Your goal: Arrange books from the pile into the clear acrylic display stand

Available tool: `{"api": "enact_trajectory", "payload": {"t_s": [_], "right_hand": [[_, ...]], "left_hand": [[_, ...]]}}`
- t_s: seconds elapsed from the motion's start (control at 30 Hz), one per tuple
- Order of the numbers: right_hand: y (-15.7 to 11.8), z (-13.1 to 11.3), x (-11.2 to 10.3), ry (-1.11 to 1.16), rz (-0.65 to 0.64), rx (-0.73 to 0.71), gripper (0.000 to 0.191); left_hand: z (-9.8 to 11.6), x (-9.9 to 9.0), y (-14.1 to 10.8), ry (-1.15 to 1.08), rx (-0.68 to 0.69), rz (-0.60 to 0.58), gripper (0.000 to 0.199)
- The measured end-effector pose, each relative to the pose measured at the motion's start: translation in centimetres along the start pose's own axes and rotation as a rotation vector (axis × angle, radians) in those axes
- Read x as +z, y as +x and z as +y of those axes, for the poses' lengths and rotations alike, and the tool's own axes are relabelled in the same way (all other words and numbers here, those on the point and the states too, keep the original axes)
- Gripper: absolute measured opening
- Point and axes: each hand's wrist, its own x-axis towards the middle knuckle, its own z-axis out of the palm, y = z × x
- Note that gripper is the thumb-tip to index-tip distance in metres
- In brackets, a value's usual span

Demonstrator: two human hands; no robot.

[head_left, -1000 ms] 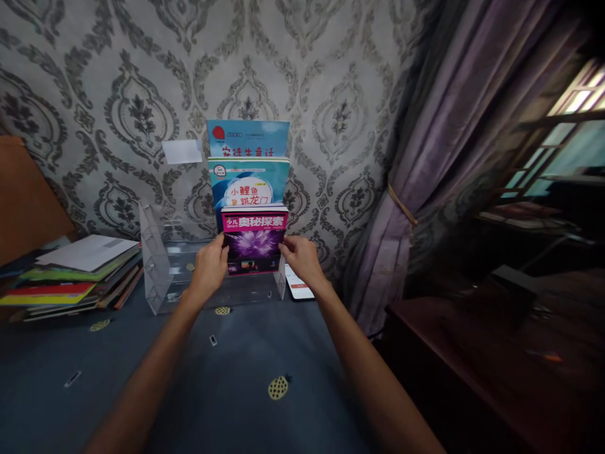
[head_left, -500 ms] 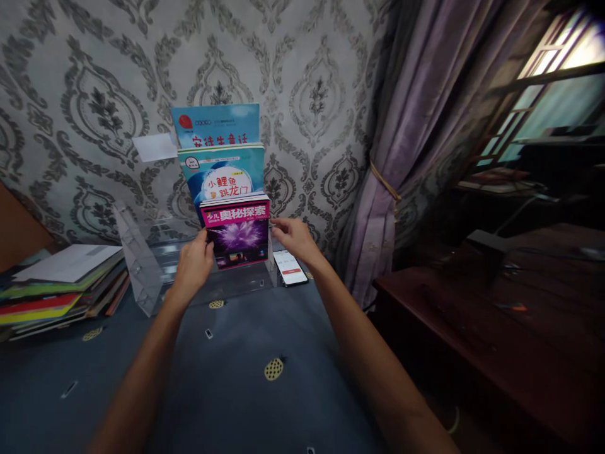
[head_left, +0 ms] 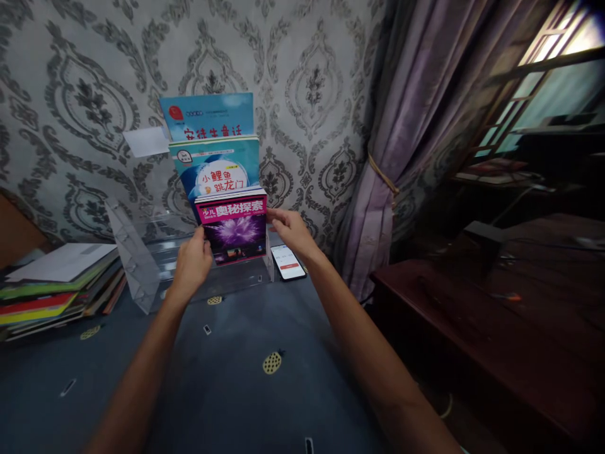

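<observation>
A magenta-and-purple book (head_left: 235, 234) with white lettering stands tilted back at the front of a clear acrylic rack (head_left: 133, 258), with a few more book edges right behind its top. My left hand (head_left: 191, 260) is closed at its left edge, part of the fingers hidden behind it. At the right edge, my right hand (head_left: 292, 232) has its fingers bent against the book's side. Behind rise a blue-green book (head_left: 221, 173) with a white circle and, higher still, a light blue book (head_left: 210, 115). The rack's lower tiers show between the left panel and my left hand.
A phone (head_left: 287, 263) with a lit screen lies right of the rack. Stacked books and papers (head_left: 61, 284) are at the far left of the dark blue tablecloth (head_left: 227, 391). Patterned wallpaper is behind; a tied purple curtain (head_left: 378, 157) and a dark red table (head_left: 472, 302) are on the right.
The view has shifted slightly, so everything sits a little higher and further left. Both hands stay at the sides of the magenta book, which keeps its place in the rack.
</observation>
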Motion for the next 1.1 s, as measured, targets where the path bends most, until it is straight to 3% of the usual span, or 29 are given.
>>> {"api": "enact_trajectory", "payload": {"t_s": [0.47, 0.8, 1.1], "right_hand": [[-0.6, -0.7, -0.1, 0.079, -0.010, 0.053, 0.051], [-0.7, -0.6, 0.5, 0.099, 0.001, 0.046, 0.045], [-0.7, -0.3, 0.7, 0.061, 0.015, 0.034, 0.043]], "left_hand": [[0.6, -0.7, -0.2, -0.138, -0.059, -0.088, 0.046], [1.8, -2.0, -0.8, -0.065, -0.146, -0.272, 0.034], [1.7, -2.4, -0.7, -0.126, -0.155, -0.282, 0.034]]}}
